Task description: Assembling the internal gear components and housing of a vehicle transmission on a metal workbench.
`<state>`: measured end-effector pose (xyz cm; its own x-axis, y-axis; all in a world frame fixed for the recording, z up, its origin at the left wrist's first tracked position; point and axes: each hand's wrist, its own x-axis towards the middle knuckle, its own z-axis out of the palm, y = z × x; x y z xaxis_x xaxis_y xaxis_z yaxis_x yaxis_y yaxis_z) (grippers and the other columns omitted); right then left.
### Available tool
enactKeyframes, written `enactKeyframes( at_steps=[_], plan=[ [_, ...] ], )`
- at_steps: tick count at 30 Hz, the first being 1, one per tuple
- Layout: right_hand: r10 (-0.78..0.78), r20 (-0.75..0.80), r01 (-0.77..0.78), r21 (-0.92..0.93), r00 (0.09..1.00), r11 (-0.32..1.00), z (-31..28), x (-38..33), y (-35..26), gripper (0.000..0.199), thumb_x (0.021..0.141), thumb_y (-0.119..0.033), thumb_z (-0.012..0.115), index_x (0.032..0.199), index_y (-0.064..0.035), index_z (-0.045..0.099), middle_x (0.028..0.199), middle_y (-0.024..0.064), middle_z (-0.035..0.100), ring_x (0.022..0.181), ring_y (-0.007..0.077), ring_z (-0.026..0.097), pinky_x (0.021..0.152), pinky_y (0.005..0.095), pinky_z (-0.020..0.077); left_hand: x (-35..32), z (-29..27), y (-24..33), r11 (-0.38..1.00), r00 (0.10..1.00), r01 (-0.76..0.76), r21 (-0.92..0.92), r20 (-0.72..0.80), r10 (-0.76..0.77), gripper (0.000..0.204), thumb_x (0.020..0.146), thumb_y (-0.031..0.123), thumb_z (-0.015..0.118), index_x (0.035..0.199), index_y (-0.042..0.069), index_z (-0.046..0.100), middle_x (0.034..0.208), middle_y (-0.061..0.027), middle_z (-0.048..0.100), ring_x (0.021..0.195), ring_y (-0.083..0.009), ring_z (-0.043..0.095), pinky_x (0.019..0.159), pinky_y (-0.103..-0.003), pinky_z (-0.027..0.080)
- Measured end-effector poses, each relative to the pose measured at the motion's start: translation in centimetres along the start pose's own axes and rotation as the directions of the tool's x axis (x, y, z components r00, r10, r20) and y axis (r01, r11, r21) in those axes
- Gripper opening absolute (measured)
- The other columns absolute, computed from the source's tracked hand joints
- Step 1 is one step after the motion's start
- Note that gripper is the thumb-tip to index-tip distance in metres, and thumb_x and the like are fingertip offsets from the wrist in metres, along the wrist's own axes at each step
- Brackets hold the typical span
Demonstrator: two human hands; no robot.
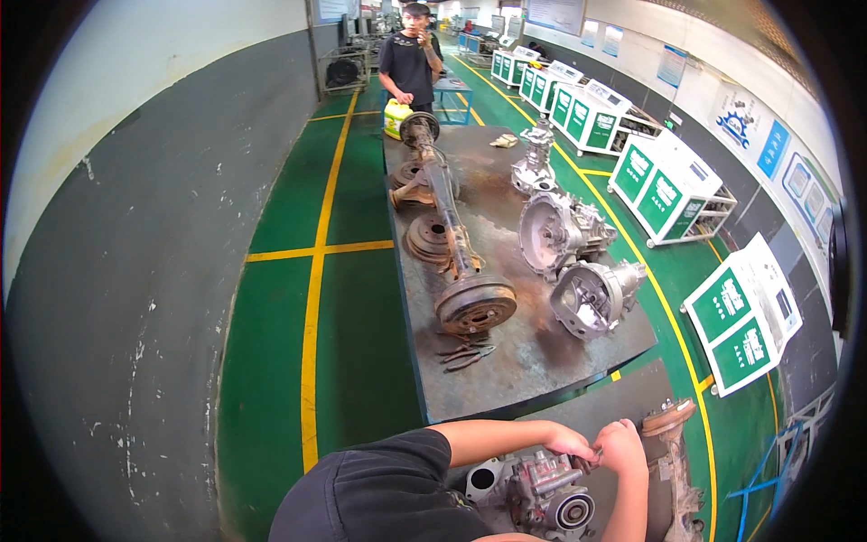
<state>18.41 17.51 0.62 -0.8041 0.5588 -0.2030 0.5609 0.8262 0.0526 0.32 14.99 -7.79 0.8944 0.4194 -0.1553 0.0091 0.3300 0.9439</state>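
Note:
A grey metal gearbox (542, 479) with a round bearing opening sits on the near bench in front of me. My left hand (571, 443) reaches across its far side, fingers bent inward. Right beside it, my right hand (621, 444) is closed in a fist-like grip at the gearbox's right edge. The two hands meet over a small dark piece, too small and covered to name. Close by on the right lies a rusty axle part (670, 452) with a round flange at its far end.
On the bench (533, 370) ahead lie a long axle (442, 199) with brake drums, pliers (465, 355), and transmission housings (591, 298). A person (411, 63) stands at its far end beside a yellow-green jug (396, 116). White-green cabinets (664, 185) line the right; a grey wall (153, 271) stands left.

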Motion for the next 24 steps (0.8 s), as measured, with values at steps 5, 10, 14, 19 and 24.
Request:
enactKeyframes(
  at_steps=[5,10,14,19,24],
  plan=[
    [-0.040,-0.085,0.035,-0.062,0.996,0.997,0.1,0.2,-0.6,0.021,0.051,-0.025,0.085,0.070,-0.0188,0.077,0.079,-0.0026,0.068,0.094,0.0186,0.063,0.105,0.0476,0.0395,0.8,-0.6,-2.0,0.999,0.999,-0.045,-0.006,0.023,0.045,0.050,0.102,0.046,0.048,0.118,0.002,0.064,0.103,-0.0031,0.068,0.086,-0.0126,0.063,0.081,-0.031,0.051],
    [0.086,-0.198,-0.087,0.004,0.976,0.996,-4.2,-0.7,-1.3,0.023,0.049,-0.027,0.087,0.066,-0.0163,0.075,0.074,-0.0003,0.066,0.089,0.0197,0.062,0.095,0.0472,0.0415,0.8,0.0,-1.3,0.999,0.999,-0.045,0.022,0.010,0.044,0.050,0.102,0.046,0.048,0.122,0.002,0.063,0.108,-0.0054,0.069,0.089,-0.0129,0.063,0.084,-0.032,0.052],
    [0.170,-0.081,-0.165,0.065,0.982,0.984,-3.6,-1.7,0.2,0.037,0.056,-0.047,0.083,0.066,-0.0122,0.074,0.074,0.0053,0.067,0.083,0.0251,0.063,0.087,0.0458,0.0429,-0.3,-0.9,-1.9,0.998,1.000,-0.013,0.058,-0.013,0.014,0.058,0.102,0.050,0.045,0.131,0.001,0.060,0.116,-0.0039,0.067,0.097,-0.0129,0.060,0.086,-0.032,0.050],
    [0.230,0.264,-0.299,0.263,0.937,0.917,-1.8,-3.6,-1.2,0.045,0.071,-0.057,0.077,0.078,-0.0125,0.076,0.075,0.0066,0.071,0.077,0.0277,0.067,0.077,0.0404,0.0455,-0.3,-0.5,-1.0,0.997,1.000,-0.010,0.074,0.007,0.009,0.054,0.103,0.049,0.043,0.127,0.004,0.060,0.105,-0.0063,0.071,0.095,-0.0138,0.064,0.087,-0.032,0.050],
    [0.476,0.323,-0.538,0.137,0.818,0.832,-1.4,-5.6,-3.5,0.042,0.070,-0.058,0.076,0.077,-0.0169,0.076,0.072,0.0038,0.070,0.075,0.0256,0.067,0.082,0.0472,0.0415,0.9,-0.9,-1.9,0.999,0.998,0.012,0.047,0.066,-0.015,0.055,0.104,0.049,0.041,0.129,0.004,0.059,0.108,-0.0065,0.069,0.096,-0.0147,0.063,0.089,-0.032,0.048]
  ],
)
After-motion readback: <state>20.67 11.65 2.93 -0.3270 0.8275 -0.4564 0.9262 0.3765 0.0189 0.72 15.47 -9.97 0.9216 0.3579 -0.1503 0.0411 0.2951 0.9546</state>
